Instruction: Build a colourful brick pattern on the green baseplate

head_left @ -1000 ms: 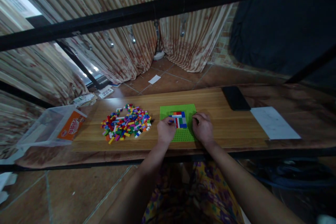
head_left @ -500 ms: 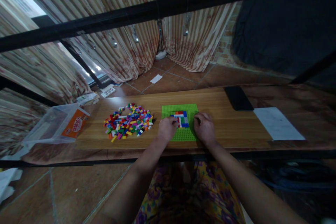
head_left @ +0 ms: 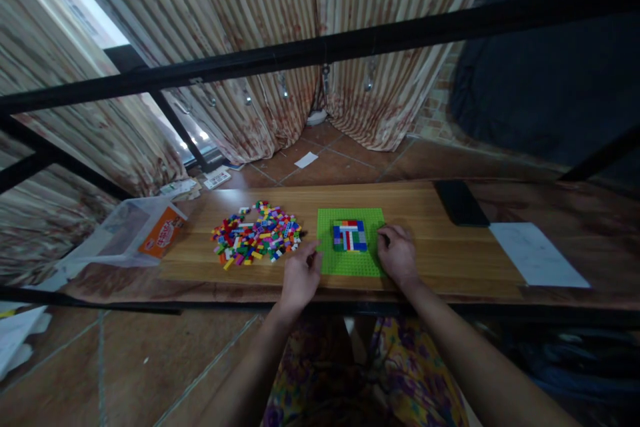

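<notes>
Just below centre, bricks (head_left: 350,235) are set on the board (head_left: 350,268). The left hand's (head_left: 300,273) fingers are parted; whether anything is grasped by the right hand (head_left: 399,255) cannot be told. Brick-laying seems underway; another must be picked from the pile (head_left: 260,235).

**A dim room with long curtains (head_left: 270,13)**

The curtains are striped, with reddish-brown marks, and reach down to the floor (head_left: 180,347). Bright light shows at a window (head_left: 95,17) on the left. The floor has brown tiles with pale lines between them. A long black bar (head_left: 270,55) runs across in front of the curtains. On the right, something big and dark blue (head_left: 540,93) covers part of a tan wall (head_left: 434,107). The tabletop (head_left: 450,260) is brown wood.
</notes>
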{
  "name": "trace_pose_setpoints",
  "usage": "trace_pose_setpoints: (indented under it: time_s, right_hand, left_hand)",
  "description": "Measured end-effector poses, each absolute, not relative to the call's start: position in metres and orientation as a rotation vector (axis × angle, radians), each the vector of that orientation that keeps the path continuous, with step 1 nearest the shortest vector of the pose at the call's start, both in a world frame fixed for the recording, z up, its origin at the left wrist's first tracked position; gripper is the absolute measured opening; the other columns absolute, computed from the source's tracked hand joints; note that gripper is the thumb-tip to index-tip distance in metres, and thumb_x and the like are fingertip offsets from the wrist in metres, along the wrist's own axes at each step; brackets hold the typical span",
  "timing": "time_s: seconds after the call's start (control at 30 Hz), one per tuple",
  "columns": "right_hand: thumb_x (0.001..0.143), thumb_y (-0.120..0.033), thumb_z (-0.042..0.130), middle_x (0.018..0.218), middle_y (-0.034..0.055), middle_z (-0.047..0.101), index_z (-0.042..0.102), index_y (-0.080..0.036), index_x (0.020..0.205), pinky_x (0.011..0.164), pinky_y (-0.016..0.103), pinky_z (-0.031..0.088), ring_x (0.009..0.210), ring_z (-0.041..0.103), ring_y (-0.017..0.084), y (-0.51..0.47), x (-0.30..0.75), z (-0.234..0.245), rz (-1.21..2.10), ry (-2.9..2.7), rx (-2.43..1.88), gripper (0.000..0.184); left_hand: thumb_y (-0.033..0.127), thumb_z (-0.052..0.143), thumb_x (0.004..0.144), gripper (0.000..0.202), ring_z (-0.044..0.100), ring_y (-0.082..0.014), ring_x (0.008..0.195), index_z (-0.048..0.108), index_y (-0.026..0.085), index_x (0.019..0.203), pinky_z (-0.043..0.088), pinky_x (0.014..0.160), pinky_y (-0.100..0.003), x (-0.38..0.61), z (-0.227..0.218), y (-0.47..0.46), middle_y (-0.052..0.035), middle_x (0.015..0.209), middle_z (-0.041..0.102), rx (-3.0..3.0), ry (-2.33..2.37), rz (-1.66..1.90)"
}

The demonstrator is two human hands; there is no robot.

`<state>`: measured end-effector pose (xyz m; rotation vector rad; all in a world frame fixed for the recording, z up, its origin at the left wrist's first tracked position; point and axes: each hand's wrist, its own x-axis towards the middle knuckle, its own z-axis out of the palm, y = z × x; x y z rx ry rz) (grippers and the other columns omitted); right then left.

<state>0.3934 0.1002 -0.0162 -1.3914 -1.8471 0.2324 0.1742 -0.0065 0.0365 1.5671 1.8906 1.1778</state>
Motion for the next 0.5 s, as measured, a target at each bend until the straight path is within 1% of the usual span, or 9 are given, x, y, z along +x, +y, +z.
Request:
trace_pose_setpoints:
  time_s: [0.17,0.3,0.4,0.5]
  right_hand:
    - [0.082,-0.022,0.047,0.091,0.0108,0.066,0.066,-0.018,0.084,0.084,0.039,0.046,0.089,0.057,0.025,0.101,0.395,-0.019,0.18,-1.858,-1.371,0.019]
    - [0.083,-0.024,0.047,0.089,0.0101,0.066,0.065,-0.019,0.084,0.084,0.039,0.046,0.087,0.057,0.024,0.103,0.4,-0.028,0.08,-1.913,-1.335,0.018]
    - [0.084,-0.026,0.046,0.087,0.0102,0.065,0.063,-0.019,0.085,0.083,0.04,0.046,0.085,0.057,0.025,0.108,0.403,-0.035,-0.01,-1.965,-1.326,0.018]
    - [0.085,-0.024,0.044,0.085,0.0117,0.065,0.061,-0.019,0.085,0.082,0.04,0.045,0.084,0.057,0.026,0.111,0.404,-0.038,-0.105,-2.046,-1.297,0.018]
  left_hand:
    - [0.026,0.055,0.085,0.026,0.069,-0.0191,0.084,0.07,0.017,0.105,0.052,0.078,-0.03,0.132,0.032,-0.041,-0.0073,0.094,0.074,1.429,2.065,1.18]
    - [0.024,0.056,0.083,0.021,0.068,-0.0188,0.084,0.071,0.017,0.096,0.052,0.078,-0.029,0.107,0.023,-0.062,-0.0069,0.092,0.074,1.296,2.163,1.242]
    - [0.025,0.056,0.082,0.022,0.068,-0.0177,0.079,0.071,0.016,0.097,0.052,0.074,-0.028,0.089,0.021,-0.066,-0.0067,0.089,0.074,1.22,2.253,1.273]
    - [0.026,0.055,0.084,0.025,0.067,-0.0164,0.074,0.071,0.017,0.1,0.051,0.071,-0.026,0.068,0.025,-0.062,-0.0058,0.087,0.073,1.195,2.432,1.218]
